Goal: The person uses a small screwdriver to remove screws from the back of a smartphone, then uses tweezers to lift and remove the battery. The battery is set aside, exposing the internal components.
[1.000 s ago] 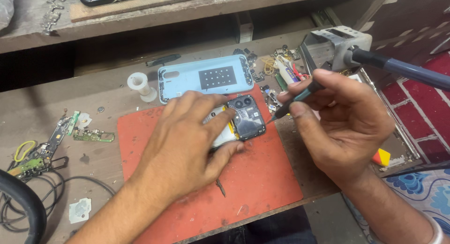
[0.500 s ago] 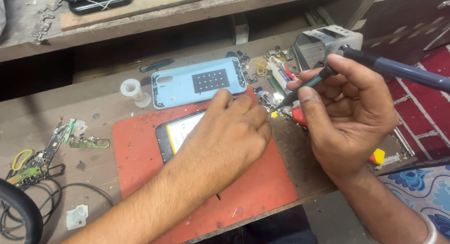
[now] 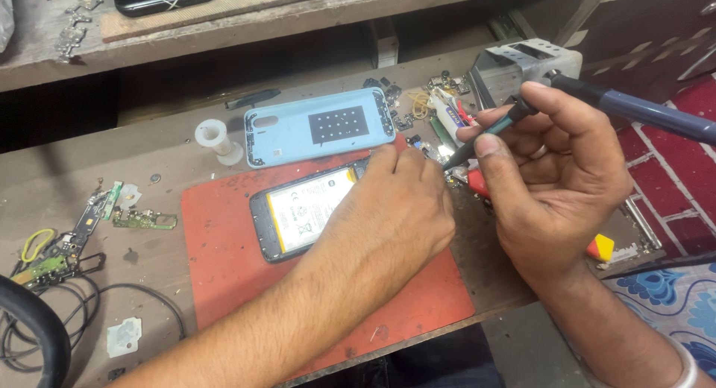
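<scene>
An opened phone (image 3: 298,213) with its battery showing lies on a red work mat (image 3: 224,276). My left hand (image 3: 391,213) rests on the phone's right end, fingers bent over it and covering that part. My right hand (image 3: 556,172) hovers just right of it, pinching a dark soldering iron (image 3: 626,108) like a pen, with the tip pointing down toward the phone's hidden end. The phone's light blue back cover (image 3: 321,127) lies beyond the mat, inner face up.
A white solder spool (image 3: 212,134) stands left of the cover. Small circuit boards (image 3: 142,218) and cables (image 3: 45,284) lie at the left. Loose parts and tools (image 3: 440,105) crowd the bench behind my hands, near a grey metal device (image 3: 533,60). A shelf (image 3: 298,11) runs along the back.
My left hand slid right along the phone, uncovering the battery. The phone shifted from under my palm to lie across the mat. My right hand kept the iron in about the same place.
</scene>
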